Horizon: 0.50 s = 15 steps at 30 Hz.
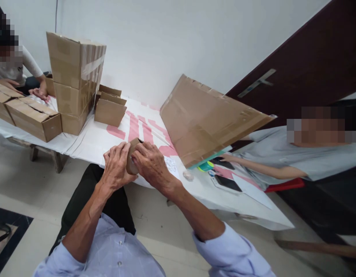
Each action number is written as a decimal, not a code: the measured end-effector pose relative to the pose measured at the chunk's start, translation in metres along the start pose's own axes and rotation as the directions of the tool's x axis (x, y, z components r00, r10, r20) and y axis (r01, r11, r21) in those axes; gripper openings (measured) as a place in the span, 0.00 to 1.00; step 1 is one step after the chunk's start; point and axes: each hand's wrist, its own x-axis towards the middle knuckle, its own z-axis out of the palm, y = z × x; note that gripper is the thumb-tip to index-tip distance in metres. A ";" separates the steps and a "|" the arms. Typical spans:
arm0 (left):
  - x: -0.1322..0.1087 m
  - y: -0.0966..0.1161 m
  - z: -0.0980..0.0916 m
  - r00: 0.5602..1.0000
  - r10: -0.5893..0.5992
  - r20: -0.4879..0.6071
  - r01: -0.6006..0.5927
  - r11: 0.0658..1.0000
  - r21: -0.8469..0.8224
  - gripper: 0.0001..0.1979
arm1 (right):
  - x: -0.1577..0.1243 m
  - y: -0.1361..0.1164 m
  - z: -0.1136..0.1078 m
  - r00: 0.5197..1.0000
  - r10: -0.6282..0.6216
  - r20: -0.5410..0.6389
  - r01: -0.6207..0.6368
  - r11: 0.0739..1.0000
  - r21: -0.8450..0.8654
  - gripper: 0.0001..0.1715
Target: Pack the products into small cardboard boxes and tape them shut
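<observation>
A small brown cardboard box (133, 165) is held up between my two hands, over the table's front edge. My left hand (116, 165) is closed around its left side, thumb low and fingers at the top. My right hand (150, 163) grips the right side, its fingers bent over the upper edge. A dark gap shows at the top of the box. My fingers hide much of it. Just behind my hands lies the white cloth with pink print (132, 129) that covers the table.
Stacked cartons (68, 65) stand at the left, with long boxes (36, 115) beside them and open small boxes (110, 109) behind. A large cardboard sheet (212, 119) leans at the right. Near it lie a tape roll (206, 166) and a tablet (227, 183). One person sits at each side.
</observation>
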 end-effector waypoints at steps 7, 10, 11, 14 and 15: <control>0.001 0.003 -0.002 1.000 -0.001 -0.010 0.001 1.000 -0.010 0.52 | 0.000 -0.002 0.001 0.999 -0.030 0.010 0.031 0.996 -0.080 0.15; 0.001 0.005 -0.004 1.000 -0.010 0.003 0.010 1.000 -0.013 0.51 | -0.001 -0.002 0.002 1.000 -0.019 0.022 0.021 0.997 -0.071 0.15; 0.001 0.005 -0.004 1.000 -0.013 0.005 0.014 1.000 -0.013 0.51 | -0.001 -0.002 0.003 1.000 -0.016 0.025 0.018 0.998 -0.064 0.15; 0.002 0.007 -0.005 1.000 -0.025 0.010 0.025 1.000 -0.010 0.51 | -0.004 -0.002 0.005 1.000 -0.010 0.015 0.010 0.999 -0.039 0.14; 0.002 0.007 -0.005 1.000 -0.027 0.011 0.028 1.000 -0.009 0.51 | -0.005 -0.003 0.006 1.000 -0.007 0.002 0.007 1.000 -0.031 0.14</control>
